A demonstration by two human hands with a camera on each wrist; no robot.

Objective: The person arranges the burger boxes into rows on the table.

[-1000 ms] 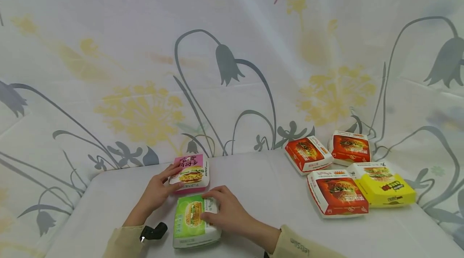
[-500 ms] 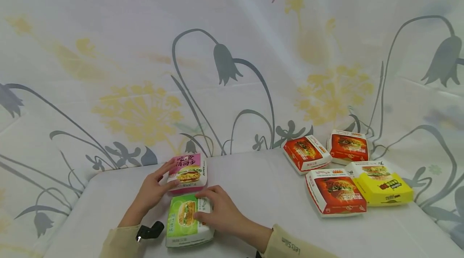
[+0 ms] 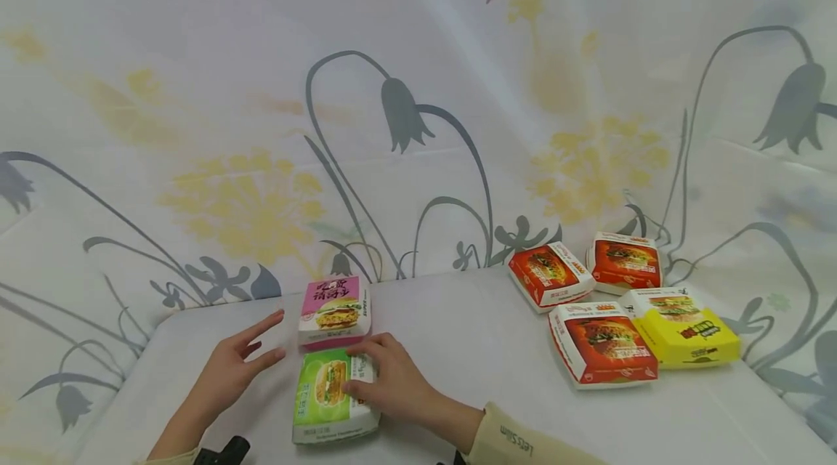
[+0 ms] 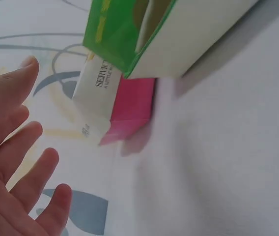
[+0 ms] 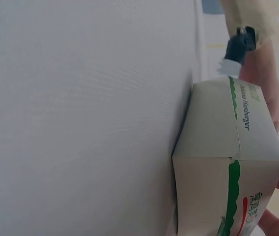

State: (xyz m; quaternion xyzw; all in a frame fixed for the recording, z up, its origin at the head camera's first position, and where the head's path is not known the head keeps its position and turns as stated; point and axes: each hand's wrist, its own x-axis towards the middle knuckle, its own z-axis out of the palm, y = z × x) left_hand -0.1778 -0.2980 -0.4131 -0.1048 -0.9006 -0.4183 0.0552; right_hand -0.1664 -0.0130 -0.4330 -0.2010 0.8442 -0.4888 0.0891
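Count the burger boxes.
6: green box at the right hand, pink box behind it; farther right, two red boxes at the back, another red box and yellow box in front.

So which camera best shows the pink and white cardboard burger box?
The head view: the pink and white cardboard burger box shows its whole printed top there. The left wrist view catches just its sides, partly behind the green and white cardboard box. The right wrist view misses it.
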